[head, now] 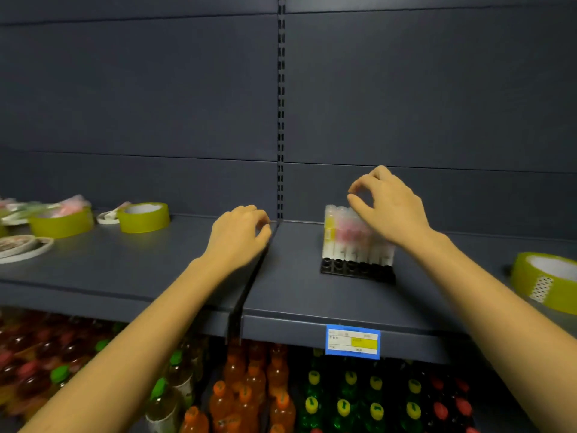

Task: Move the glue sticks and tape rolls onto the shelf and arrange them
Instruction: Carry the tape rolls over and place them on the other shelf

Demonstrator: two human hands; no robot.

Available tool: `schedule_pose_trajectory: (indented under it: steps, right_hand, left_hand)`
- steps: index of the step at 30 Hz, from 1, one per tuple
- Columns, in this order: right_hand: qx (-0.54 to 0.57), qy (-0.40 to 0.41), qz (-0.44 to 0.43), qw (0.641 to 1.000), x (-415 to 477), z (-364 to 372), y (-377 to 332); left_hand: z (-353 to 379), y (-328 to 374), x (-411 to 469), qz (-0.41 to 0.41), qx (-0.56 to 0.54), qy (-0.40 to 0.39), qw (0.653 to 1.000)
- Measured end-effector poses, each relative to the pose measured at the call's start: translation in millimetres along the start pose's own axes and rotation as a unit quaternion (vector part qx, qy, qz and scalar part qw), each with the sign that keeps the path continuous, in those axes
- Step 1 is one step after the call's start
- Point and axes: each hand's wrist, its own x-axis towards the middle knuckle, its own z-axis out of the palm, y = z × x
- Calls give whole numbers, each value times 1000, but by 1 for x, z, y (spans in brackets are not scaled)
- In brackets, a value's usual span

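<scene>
Our left hand (239, 234) rests on the shelf (150, 270), loosely curled and holding nothing. Our right hand (388, 207) curls over the glue sticks (349, 237), which stand upright mid-shelf; we cannot tell if it grips them. Two tape rolls (143, 217) sit at the left.

Dim, soft motion blur, curved edges.

Upright glue sticks (349, 239); yellow tape rolls (143, 217)

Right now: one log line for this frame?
left hand: empty, on shelf | right hand: curled over glue sticks, contact unclear | tape roll: right of sticks
</scene>
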Motion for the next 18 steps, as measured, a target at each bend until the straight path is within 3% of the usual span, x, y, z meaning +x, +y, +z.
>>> schedule_pose_trajectory:
  steps: [12, 18]
  right_hand:
    - [105, -146, -60, 982, 37, 103, -167]
    - [104, -188, -44, 976, 74, 154, -258]
  left_hand:
    - [-45, -159, -44, -106, 44, 12, 993]
    - [-73, -258, -47, -94, 67, 7, 993]
